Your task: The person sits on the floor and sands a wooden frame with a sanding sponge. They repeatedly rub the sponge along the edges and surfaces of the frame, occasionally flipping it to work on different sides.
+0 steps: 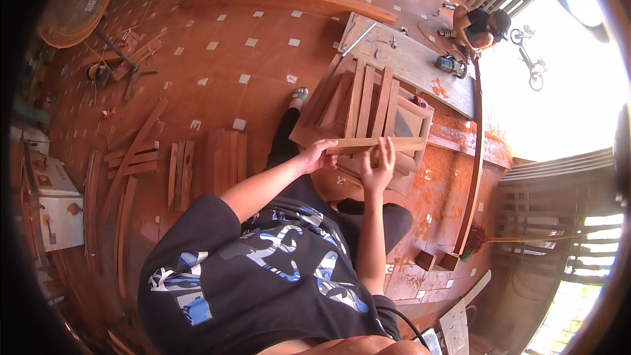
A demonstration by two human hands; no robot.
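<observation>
A short reddish-brown wooden strip [355,145] lies crosswise in front of me. My left hand [318,157] is closed round its left end. Farther right, my right hand [378,165] grips the strip with the fingertips over its far side; the thumb side is partly hidden. Just beyond the strip, several loose wooden slats [363,100] lie side by side on framed wooden panels [413,120]. A small red tool [419,102] rests at the panels' right side.
A long board [407,59] beyond the panels bears a blue power tool [451,66]. Another person [483,26] crouches at the far right by a long beam [478,151]. More planks [227,161] lie on the tiled floor at left. A fan [79,3] stands far left.
</observation>
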